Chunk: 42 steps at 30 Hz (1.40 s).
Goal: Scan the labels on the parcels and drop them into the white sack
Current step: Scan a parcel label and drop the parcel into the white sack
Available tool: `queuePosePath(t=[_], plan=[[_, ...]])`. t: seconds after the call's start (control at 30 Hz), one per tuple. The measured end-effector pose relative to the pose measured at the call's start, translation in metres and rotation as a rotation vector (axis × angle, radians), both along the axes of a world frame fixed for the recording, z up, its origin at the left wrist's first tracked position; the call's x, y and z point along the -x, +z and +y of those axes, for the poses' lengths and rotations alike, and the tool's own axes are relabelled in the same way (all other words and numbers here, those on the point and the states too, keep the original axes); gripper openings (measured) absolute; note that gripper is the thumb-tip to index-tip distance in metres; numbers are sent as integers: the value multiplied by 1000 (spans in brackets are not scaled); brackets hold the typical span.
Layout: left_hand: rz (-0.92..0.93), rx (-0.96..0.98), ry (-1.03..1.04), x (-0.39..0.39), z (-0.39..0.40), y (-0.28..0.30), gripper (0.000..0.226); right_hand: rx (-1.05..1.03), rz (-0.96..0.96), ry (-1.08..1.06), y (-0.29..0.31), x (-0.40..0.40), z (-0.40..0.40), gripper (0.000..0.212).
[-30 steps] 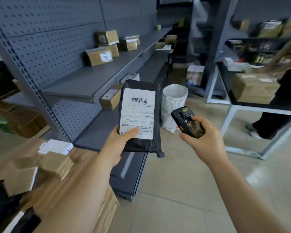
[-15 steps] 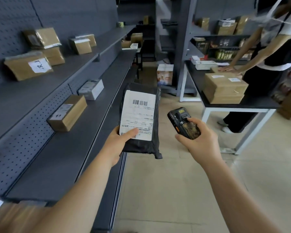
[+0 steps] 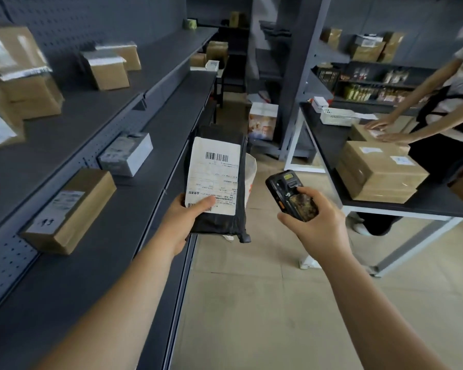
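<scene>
My left hand (image 3: 181,222) grips the black parcel (image 3: 219,182) upright, thumb pressing the label's (image 3: 213,177) lower edge; my right hand (image 3: 314,222) holds the scanner (image 3: 292,194) just beside it; the white sack (image 3: 250,174) sits mostly hidden behind the parcel. Risks: the thumb could mask printed codes; the scanner may miss the barcode (image 3: 216,157); a blind drop could miss the sack.

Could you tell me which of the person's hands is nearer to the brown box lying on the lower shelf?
Left. The left hand, holding the black parcel, is just right of the brown box; the right hand, gripping the scanner, is farther right.
</scene>
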<state>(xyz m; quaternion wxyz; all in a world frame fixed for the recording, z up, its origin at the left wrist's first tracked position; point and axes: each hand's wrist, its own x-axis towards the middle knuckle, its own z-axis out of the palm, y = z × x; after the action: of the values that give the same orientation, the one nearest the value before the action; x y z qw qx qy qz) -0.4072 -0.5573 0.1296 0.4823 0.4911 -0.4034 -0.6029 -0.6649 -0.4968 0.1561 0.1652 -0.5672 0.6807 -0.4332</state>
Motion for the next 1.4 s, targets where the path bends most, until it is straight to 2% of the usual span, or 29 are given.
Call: queuePosePath(t=[0.17, 0.33, 0.5, 0.6, 0.77, 0.9, 1.13, 1.3, 1.4], plan=[[-78, -25, 59, 0, -66, -18, 38, 1, 10, 62, -18, 10, -78, 58], [-140, -6, 92, 31, -155, -23, 25, 10, -42, 83, -40, 43, -170, 60], [-208, -29, 76, 73, -248, -21, 48, -12, -91, 83, -47, 89, -259, 59], [-231, -30, 88, 94, -297, -28, 43, -37, -92, 97, -53, 109, -306, 59], [-248, -74, 105, 118, -352, -48, 51, -86, -79, 122, -70, 128, -368, 60], [-268, -127, 88, 122, -400, -62, 48, -128, -70, 125, -83, 133, -418, 60], [-271, -178, 67, 120, -504, -110, 42, -207, -61, 95, -126, 125, -514, 62], [-337, -244, 7, 110, -595, -157, 50, -294, -48, 57, -162, 111, -592, 62], [-395, -295, -35, 108, -644, -192, 69, -359, -45, 35, -189, 106, -633, 63]])
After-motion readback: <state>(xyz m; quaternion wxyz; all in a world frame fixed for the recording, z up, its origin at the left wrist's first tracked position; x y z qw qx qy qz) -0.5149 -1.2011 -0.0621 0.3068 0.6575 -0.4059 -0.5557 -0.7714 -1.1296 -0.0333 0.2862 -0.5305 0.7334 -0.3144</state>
